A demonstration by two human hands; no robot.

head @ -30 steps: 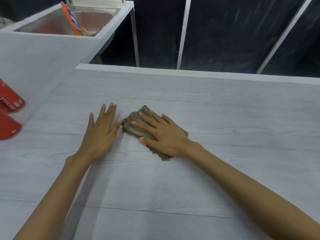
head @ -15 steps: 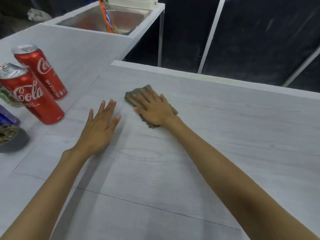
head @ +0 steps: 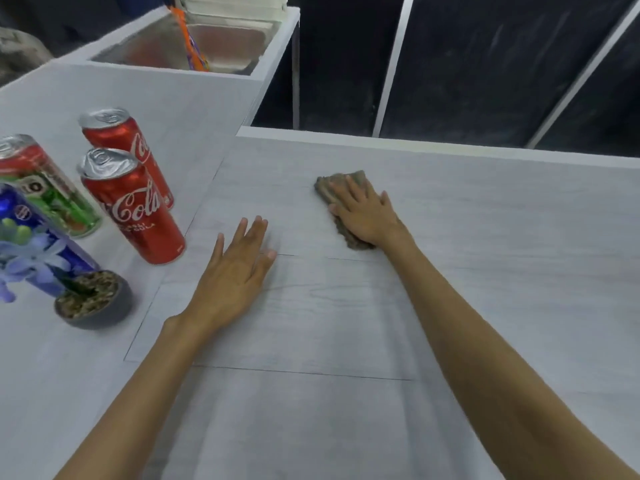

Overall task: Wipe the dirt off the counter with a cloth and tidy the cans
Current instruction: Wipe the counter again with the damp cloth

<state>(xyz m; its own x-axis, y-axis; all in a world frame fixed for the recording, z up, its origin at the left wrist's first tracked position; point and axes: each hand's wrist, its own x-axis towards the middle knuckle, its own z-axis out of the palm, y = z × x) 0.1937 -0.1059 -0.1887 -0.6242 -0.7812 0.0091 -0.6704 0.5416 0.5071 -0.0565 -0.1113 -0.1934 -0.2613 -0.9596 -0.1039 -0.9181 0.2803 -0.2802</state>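
Observation:
A brown cloth lies on the pale grey counter, near its far edge. My right hand presses flat on the cloth with straight fingers. My left hand rests flat on the counter, fingers spread, a little left of and nearer than the cloth. At the left stand two red cola cans, a green and red can and a blue can, all upright.
A small dark pot of pebbles with purple flowers stands in front of the blue can. A steel sink holding an orange packet sits at the back left. Dark panels lie beyond the counter's far edge.
My right hand has slid the cloth away from me, toward the far edge, and apart from my left hand. The view has swung left, bringing more cans and the flower pot into sight.

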